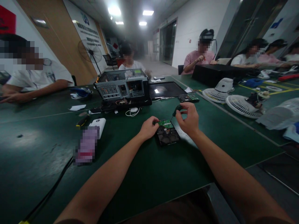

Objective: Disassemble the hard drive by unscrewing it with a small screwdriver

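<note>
A hard drive (168,135) lies on the green table with its circuit board side up, the green board at its far end. My left hand (149,127) grips its far left corner, fingers closed on the edge. In my right hand (188,118) is a screwdriver (177,110) with a dark green handle, pinched between thumb and fingers. Its thin shaft slants down to the far right edge of the board; whether the tip sits in a screw is too small to tell. Behind my right hand lies another drive with a green board (188,98).
An open computer case (123,88) stands ahead, with a dark panel (167,90) beside it. A phone (87,144), white power bank (100,126) and pliers (83,120) lie left. Fan parts (216,95) are at right. Several people sit around the tables.
</note>
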`<state>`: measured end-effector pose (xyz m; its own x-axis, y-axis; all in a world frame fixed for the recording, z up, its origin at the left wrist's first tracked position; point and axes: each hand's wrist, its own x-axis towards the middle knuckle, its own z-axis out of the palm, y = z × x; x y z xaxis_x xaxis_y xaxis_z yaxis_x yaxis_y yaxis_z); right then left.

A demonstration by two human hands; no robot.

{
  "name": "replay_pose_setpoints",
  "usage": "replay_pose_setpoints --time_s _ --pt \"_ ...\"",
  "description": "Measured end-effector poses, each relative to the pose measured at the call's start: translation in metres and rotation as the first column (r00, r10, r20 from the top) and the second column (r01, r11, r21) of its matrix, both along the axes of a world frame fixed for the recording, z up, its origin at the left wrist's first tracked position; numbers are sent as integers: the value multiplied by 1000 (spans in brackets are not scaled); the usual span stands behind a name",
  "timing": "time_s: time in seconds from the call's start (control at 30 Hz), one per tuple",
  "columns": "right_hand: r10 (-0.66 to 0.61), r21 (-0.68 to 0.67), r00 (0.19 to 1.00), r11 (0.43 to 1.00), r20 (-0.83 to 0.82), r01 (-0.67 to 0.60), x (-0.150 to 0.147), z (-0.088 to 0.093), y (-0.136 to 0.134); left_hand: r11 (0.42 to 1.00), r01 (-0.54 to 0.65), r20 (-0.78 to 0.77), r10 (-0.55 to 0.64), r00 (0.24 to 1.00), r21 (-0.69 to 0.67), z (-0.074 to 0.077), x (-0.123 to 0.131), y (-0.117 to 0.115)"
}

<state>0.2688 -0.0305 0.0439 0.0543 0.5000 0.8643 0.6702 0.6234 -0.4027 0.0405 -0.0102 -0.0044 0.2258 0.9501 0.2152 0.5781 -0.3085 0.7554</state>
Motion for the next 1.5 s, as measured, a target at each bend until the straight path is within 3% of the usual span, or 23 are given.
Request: replay_pose_setpoints --time_s 0.17,0.4,1.0,1.2,1.5 --pt "55 -9 998 998 -34 -56 1 -4 3 997 6 66 -1 998 -75 0 -1 2" --pt "1 -13 999 1000 -32 -1 1 -5 3 976 21 176 18 984 -218 -3 -2 7" --pt "2 25 1000 1000 -1 -2 2 -5 6 981 15 156 16 988 -194 -5 -2 7" --pt "-64 29 998 997 -1 64 3 -4 6 981 22 155 8 988 -192 -6 -2 8" --pt "-19 -26 1000 999 14 19 5 -6 8 985 32 142 -8 990 -167 -4 -3 6"
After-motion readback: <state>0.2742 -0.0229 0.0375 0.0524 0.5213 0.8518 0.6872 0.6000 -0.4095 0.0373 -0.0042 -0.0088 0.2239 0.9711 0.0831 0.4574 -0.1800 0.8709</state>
